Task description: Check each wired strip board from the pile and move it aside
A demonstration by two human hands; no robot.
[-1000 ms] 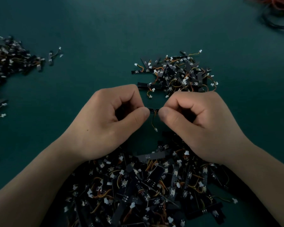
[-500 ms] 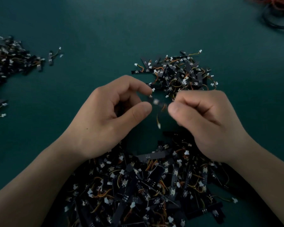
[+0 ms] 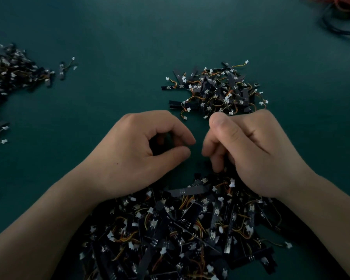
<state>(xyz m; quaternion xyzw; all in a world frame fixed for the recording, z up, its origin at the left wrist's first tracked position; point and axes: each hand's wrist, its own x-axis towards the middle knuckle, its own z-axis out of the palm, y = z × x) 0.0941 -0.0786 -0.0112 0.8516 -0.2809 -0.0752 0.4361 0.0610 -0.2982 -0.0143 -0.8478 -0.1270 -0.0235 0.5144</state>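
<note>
A big pile of black wired strip boards with white connectors and orange wires lies close to me, partly under my wrists. A smaller heap of the same strip boards lies just beyond my hands. My left hand hovers between the two heaps, fingers loosely curled, thumb and forefinger nearly meeting with nothing between them. The fingers of my right hand curl downward and their tips touch the far edge of the near pile. Whether they grip a board is hidden by the hand.
A third heap of strip boards spreads along the left edge, with a single board lying beside it. Coiled dark and red cables sit in the far right corner. Everything rests on a dark green mat.
The strip board that both hands pinched between them is no longer held. My left hand let go and curled loosely. My right hand turned its fingers down onto the near pile.
</note>
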